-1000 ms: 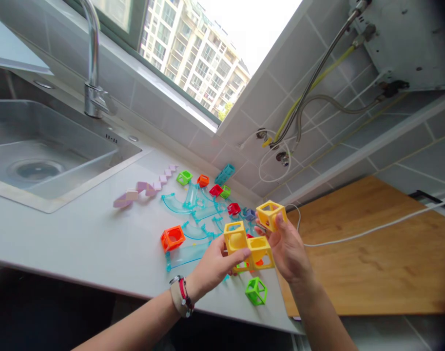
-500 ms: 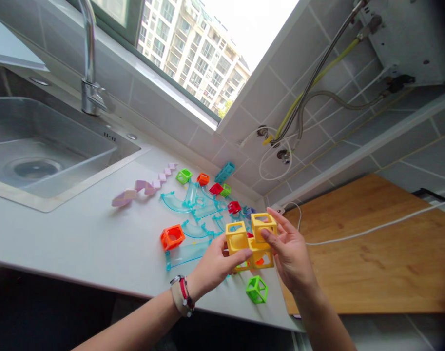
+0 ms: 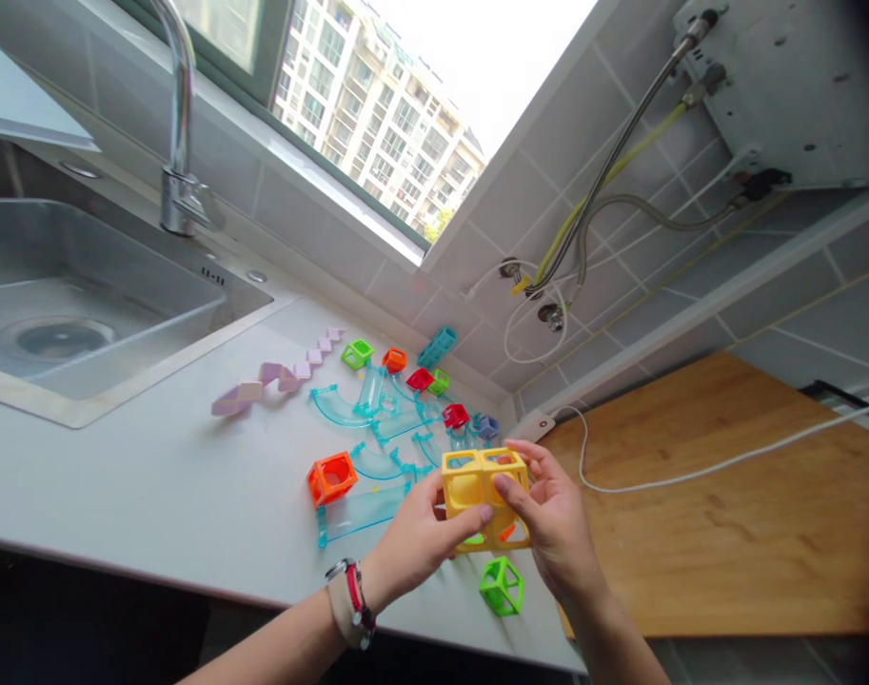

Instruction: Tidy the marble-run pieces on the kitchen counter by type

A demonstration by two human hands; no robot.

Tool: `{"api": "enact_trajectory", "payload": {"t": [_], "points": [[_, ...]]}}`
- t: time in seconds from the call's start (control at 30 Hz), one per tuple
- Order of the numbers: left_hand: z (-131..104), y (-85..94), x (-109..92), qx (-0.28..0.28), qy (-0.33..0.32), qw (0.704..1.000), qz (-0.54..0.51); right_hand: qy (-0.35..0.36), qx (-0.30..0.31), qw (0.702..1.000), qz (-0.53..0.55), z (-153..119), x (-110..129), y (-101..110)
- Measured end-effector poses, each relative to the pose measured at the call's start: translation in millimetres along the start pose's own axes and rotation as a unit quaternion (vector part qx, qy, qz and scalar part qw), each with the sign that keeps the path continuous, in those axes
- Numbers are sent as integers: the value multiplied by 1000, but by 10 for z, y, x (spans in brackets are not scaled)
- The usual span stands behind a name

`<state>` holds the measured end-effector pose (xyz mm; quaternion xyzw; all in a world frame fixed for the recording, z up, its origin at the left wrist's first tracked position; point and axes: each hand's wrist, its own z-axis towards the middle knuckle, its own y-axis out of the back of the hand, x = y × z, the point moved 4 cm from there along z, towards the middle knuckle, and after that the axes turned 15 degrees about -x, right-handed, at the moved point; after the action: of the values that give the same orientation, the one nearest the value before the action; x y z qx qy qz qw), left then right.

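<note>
Between my two hands is a block of yellow open-sided toy cubes (image 3: 469, 490), joined side by side and stacked, held above the counter. My left hand (image 3: 424, 528) grips its left side, thumb across the front. On the right, my right hand (image 3: 552, 509) is closed round the upper right cube, with the thumb on its front face. A green cube frame (image 3: 502, 586) lies just below the block. To the left sit an orange cube (image 3: 332, 478) and a clear blue track piece (image 3: 363, 511). My fingers behind the block are partly hidden.
More clear blue track pieces (image 3: 341, 407), red cubes (image 3: 455, 416) and a blue tube (image 3: 438, 347) lie toward the wall. A pink zigzag strip (image 3: 269, 378) rests near the steel sink (image 3: 91, 404). A wooden board (image 3: 712, 533) and white cable (image 3: 662, 490) are at right.
The upper right yellow cube has moved down and left, and now sits flush against the cube beside it. Both hands still hold the block, and the camera view has shifted slightly.
</note>
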<state>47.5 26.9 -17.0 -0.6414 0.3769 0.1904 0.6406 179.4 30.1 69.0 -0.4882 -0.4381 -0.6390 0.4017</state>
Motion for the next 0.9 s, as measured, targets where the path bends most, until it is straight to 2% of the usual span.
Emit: {"api": "enact_trajectory", "payload": {"t": [0.33,0.63,0.77,0.9], "points": [[-4,14,10,-6,-48,998,38,13,-26,999,-26,-49,-80,-17],[8,14,37,0,-44,998,38,18,-38,998,-42,-66,-153,-1],[6,4,-12,-7,-7,999,47,-8,-16,999,-51,-73,-112,25],[-33,-5,-117,7,45,998,45,40,34,997,-55,-116,44,28]]}}
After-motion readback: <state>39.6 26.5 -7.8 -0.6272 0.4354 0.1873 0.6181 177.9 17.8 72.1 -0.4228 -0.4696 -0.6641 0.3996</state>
